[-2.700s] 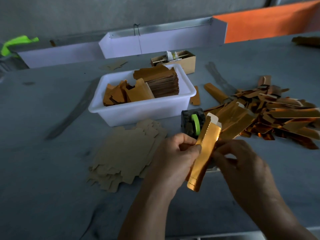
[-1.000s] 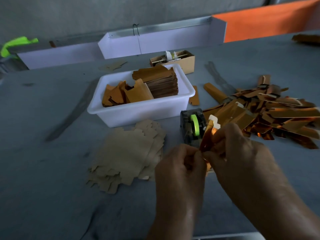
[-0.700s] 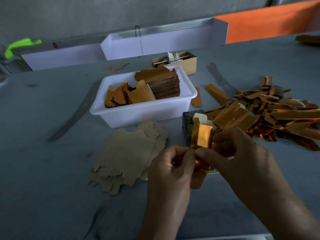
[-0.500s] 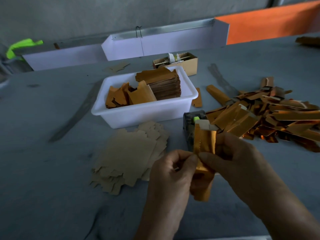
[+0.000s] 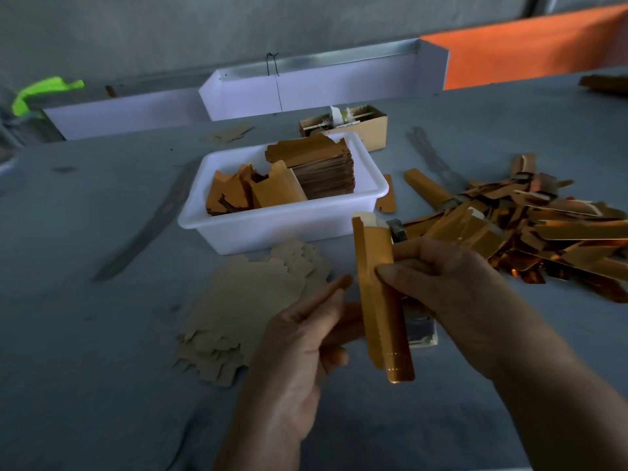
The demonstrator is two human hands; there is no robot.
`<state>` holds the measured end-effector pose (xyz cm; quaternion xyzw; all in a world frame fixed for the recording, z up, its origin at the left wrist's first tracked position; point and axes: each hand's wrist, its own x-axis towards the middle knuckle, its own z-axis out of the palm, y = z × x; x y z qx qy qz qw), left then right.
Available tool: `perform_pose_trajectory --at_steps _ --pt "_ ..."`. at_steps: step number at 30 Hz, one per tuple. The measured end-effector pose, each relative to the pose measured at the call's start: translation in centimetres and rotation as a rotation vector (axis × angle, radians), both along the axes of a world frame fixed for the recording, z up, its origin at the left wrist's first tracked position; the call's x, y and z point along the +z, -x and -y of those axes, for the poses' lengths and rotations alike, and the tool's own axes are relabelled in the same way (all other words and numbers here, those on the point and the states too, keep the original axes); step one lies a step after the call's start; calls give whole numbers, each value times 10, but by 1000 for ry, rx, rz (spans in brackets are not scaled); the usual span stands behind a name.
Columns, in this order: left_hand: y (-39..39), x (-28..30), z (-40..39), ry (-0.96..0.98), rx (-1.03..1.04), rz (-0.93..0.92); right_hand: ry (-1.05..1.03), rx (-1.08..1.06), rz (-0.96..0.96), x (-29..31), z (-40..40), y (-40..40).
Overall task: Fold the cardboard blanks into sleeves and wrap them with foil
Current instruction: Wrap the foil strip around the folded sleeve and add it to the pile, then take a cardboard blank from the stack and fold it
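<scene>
Two hands: right hand [image 5: 452,287] pinching unlabelled foil sleeve [image 5: 380,300], left hand [image 5: 306,338] loosely spread beside it.

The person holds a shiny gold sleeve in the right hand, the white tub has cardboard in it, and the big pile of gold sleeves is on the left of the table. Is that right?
Not quite. The pile of gold sleeves lies on the right of the table, as the head view shows. The rest is right: the right hand holds the gold sleeve, and the white tub has cardboard in it.
</scene>
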<state>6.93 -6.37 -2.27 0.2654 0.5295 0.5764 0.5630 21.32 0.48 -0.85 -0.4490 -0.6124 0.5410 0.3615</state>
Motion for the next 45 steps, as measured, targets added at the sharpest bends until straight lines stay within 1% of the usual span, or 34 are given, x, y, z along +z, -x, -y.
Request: perform_pose_trajectory --at_steps 1,2,4,5,6,7,8,10,12,16,19,21,23,24,26,27,29,30,32,33,35,37,39,40,41,43,44,45 --pt "4 -3 -1 1 52 -78 12 7 -13 0 0 -1" --pt "9 -8 -2 4 119 -255 11 -12 -17 1 -1 -3" --pt "21 -18 -4 54 261 -785 4 -135 -42 2 -7 -9" --pt "26 -21 -5 109 277 -1052 14 -219 -99 4 -12 -14" --pt "31 -24 -5 173 240 -1266 39 -303 -176 7 -17 -18" --pt "34 -28 -5 244 166 -1407 43 -385 -225 9 -22 -23" --pt "36 -31 -5 318 75 -1498 14 -460 -210 11 -27 -28" --pt "35 -36 -5 420 -75 -1628 -64 -582 -54 6 -32 -34" --pt "32 -37 -8 442 -113 -1677 -81 -617 -3 -1 -29 -32" --pt "28 -34 -13 431 -130 -1689 -55 -461 12 -17 -8 -17" --pt "38 -29 -9 370 -99 -1664 -71 -466 3 -18 2 -9" --pt "39 -21 -4 380 -24 -1682 -73 -444 -30 -13 4 -7" --pt "34 -13 0 327 135 -1713 -59 -377 -67 -5 9 -4" --pt "31 -10 1 247 213 -1704 -35 -316 -77 -3 12 -1" --pt "19 -10 3 -23 411 -1732 70 -156 -119 -1 19 7" --pt "11 -13 4 -164 462 -1717 143 -77 -169 -1 23 13" --pt "-8 -15 1 -342 371 -1653 263 29 -243 -2 29 24" --pt "-17 -17 1 -398 301 -1606 283 31 -239 -3 31 28" --pt "-27 -17 0 -473 189 -1495 265 -48 -214 -5 29 28" --pt "-27 -17 0 -492 169 -1427 252 -89 -214 -7 27 26" --pt "-22 -14 0 -502 242 -1250 244 -116 -205 -7 24 18" --pt "-16 -10 0 -425 353 -1072 199 -104 -130 -7 22 11" --pt "-9 -8 -3 -261 402 -983 172 -90 -72 -7 20 5" --pt "-6 -8 -4 -173 382 -906 184 -75 -71 -7 20 3" --pt "-3 -8 -5 -107 341 -778 203 -53 -83 -8 20 1" --pt "2 -7 -4 -64 226 -452 233 -21 -97 -9 21 -1" --pt "2 -6 -3 -48 166 -328 235 -11 -92 -10 20 -2" --pt "1 -6 -1 -35 108 -251 228 -3 -82 -11 20 -2"
